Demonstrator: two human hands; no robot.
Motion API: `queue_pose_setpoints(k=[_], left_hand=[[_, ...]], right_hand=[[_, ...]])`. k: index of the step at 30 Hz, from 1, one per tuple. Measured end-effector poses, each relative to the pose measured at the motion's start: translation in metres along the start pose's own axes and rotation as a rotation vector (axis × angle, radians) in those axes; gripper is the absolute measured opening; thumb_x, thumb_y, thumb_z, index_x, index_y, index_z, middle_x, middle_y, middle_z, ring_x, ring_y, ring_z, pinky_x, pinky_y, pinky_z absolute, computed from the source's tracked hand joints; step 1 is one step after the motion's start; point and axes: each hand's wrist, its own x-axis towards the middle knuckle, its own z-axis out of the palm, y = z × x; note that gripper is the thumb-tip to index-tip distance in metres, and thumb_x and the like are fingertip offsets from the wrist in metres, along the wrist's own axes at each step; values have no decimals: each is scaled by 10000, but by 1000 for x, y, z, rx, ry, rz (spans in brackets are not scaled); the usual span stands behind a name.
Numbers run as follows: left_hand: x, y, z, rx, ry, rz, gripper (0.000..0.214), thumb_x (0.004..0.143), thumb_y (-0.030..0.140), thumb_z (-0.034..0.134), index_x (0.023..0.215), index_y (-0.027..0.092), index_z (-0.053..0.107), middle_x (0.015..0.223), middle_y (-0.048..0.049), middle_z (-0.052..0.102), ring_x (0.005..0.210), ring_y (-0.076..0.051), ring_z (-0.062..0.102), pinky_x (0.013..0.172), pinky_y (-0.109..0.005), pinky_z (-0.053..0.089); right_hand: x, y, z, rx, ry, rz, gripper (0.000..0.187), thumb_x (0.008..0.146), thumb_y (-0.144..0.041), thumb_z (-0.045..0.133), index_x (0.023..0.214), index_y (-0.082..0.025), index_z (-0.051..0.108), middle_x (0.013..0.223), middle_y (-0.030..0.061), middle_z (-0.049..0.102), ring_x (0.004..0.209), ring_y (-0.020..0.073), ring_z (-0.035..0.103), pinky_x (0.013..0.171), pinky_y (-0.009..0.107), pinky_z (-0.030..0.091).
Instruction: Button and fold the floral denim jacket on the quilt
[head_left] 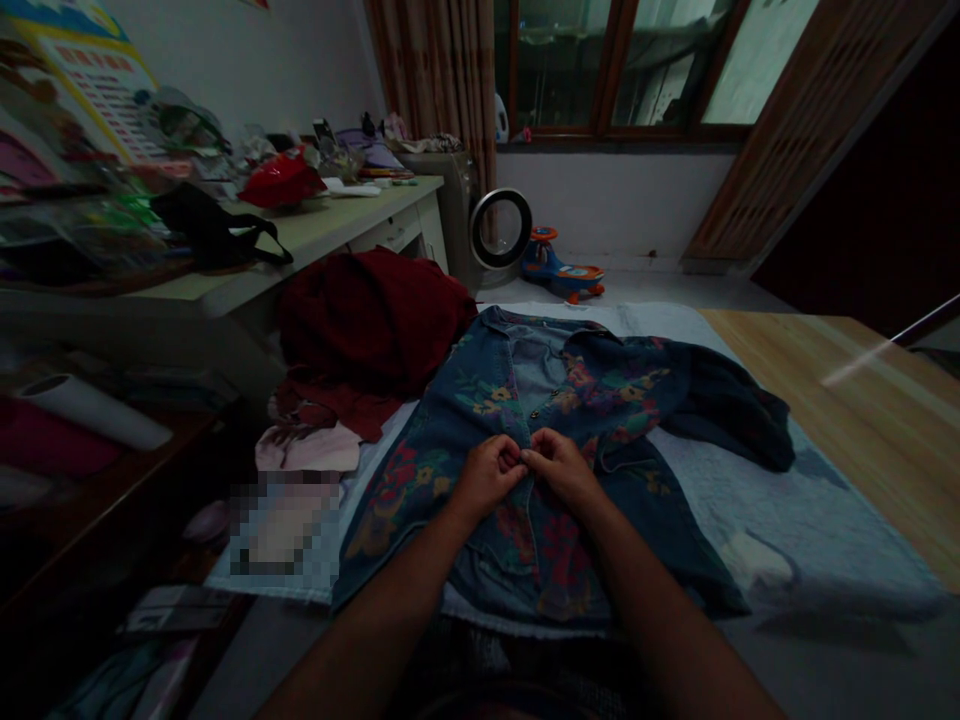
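A dark blue denim jacket (465, 400) printed with red, yellow and purple flowers lies spread on a pale blue cloth (810, 520), its collar away from me. My left hand (491, 475) pinches the front edge of the jacket near the middle. Close against it, my right hand (559, 465) grips the same front edge, thumb and fingers pressed together. Dark buttons show on the placket just above my fingers. Whatever lies right between the fingertips is hidden. One sleeve (739, 405) stretches out to the right; the left sleeve lies along the jacket's left side.
Dark red clothing (375, 320) is heaped left of the jacket, with a pink cloth (307, 448) below it. A cluttered desk (322, 240) runs along the left. Behind stand a washing machine with its round door (501, 230) open and a blue ride-on toy (559, 268).
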Motion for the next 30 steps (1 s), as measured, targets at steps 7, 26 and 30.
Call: queue_pose_setpoints(k=[7,26,30], left_hand=[[0,-1,-2,-5,-14,-3,117,748,275,660,761,174,603,660,35,561,592,-106,506,565,-211,397],[6,0,-11,-425,-121,-249,237,707,391,616,688,170,534,599,57,444,552,-87,377,524,-210,287],[7,1,-13,-338,-197,-185,236,745,390,590,681,172,524,613,51,448,568,-96,386,538,-219,296]], right_hand=[[1,0,-1,42,6,8,240,696,-389,651,742,-224,483,622,-67,471,556,110,450,508,226,349],[-1,-1,0,199,-111,3,332,706,-344,683,954,-238,489,806,-32,565,691,123,536,608,232,416],[0,8,0,-8,-3,-65,340,702,-297,664,986,-231,488,837,-21,556,701,126,531,652,257,436]])
